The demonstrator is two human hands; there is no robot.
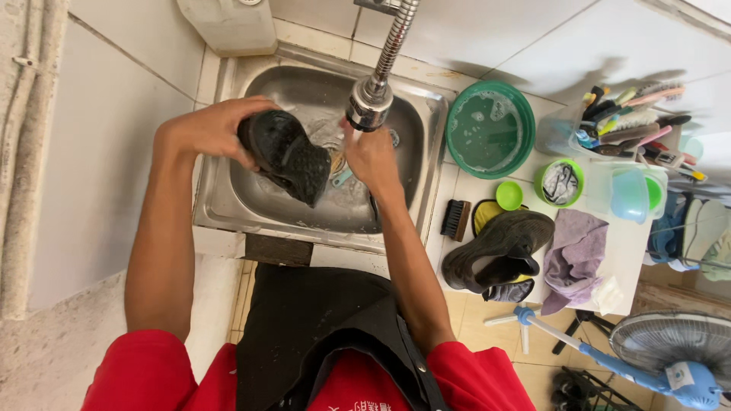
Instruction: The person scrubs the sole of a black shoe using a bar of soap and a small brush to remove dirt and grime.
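My left hand (pixel 217 129) grips a black mesh shoe (pixel 288 154) by its heel and holds it tilted over the steel sink (pixel 228 199). My right hand (pixel 371 156) is under the flexible metal faucet head (pixel 371 105), beside the shoe's toe, and seems to hold a small brush with a teal handle (pixel 342 177) that is mostly hidden. Water runs in the basin near the drain.
A green basin of soapy water (pixel 488 128) stands right of the sink. On the white counter lie a second black shoe (pixel 499 249), a dark scrub brush (pixel 455 219), a purple cloth (pixel 576 255), green cups and a tub of brushes (pixel 628 122). A blue fan (pixel 670 350) stands at the lower right.
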